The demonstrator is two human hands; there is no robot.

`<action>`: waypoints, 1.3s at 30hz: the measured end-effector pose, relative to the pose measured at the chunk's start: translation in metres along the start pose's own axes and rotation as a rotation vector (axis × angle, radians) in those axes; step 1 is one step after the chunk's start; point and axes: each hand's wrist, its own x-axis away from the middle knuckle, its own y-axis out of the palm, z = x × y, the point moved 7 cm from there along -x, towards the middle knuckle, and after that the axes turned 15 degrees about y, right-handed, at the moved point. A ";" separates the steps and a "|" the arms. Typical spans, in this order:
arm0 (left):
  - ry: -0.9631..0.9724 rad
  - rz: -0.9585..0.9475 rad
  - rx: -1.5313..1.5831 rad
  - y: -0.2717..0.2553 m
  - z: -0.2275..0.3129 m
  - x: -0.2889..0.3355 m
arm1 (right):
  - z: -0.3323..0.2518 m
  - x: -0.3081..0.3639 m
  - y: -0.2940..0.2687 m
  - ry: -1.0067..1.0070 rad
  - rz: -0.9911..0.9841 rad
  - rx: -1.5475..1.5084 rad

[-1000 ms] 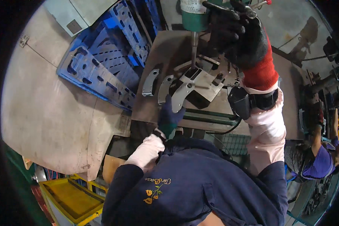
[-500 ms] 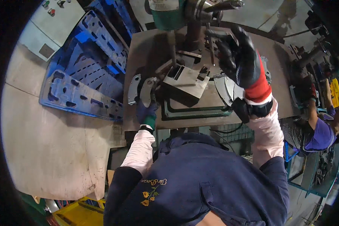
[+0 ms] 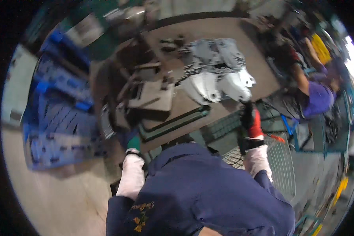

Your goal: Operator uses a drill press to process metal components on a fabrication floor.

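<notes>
My left hand (image 3: 132,135), in a dark glove with a green cuff, is at the table's left front edge. It grips the near end of a grey curved metal plate (image 3: 122,115), though blur softens the fingers. Another curved plate (image 3: 106,122) lies just left of it. A block-shaped metal fixture (image 3: 152,96) sits to the right of that hand. My right hand (image 3: 249,120), gloved in black with a red cuff, is low at the near end of a bright curved plate (image 3: 234,87). Its fingers are smeared, so whether they hold the plate is unclear.
Stacks of curved metal plates (image 3: 214,53) cover the table's right part. A green-edged machine base (image 3: 177,125) lies under the fixture. Blue plastic pallets (image 3: 63,118) stand at left. A wire basket (image 3: 281,165) is below my right arm. Another person in purple (image 3: 320,96) works at right.
The view has swung to the right, bringing the plate stacks into sight. My right hand has come down from beside the machine's spindle to the near plates. My left hand stays by its plate.
</notes>
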 end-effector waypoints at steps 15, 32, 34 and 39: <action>0.103 -0.015 -0.070 -0.012 0.019 -0.009 | 0.042 -0.035 0.044 0.229 -0.055 0.144; 0.144 -0.020 -0.080 -0.059 0.050 0.000 | -0.024 -0.046 0.139 -0.603 0.038 1.213; 0.116 0.004 -0.048 -0.046 0.013 0.008 | -0.027 -0.039 0.152 -0.782 -0.083 1.137; 0.044 -0.201 -0.035 -0.039 0.027 0.002 | -0.054 -0.043 0.149 -0.768 -0.013 1.184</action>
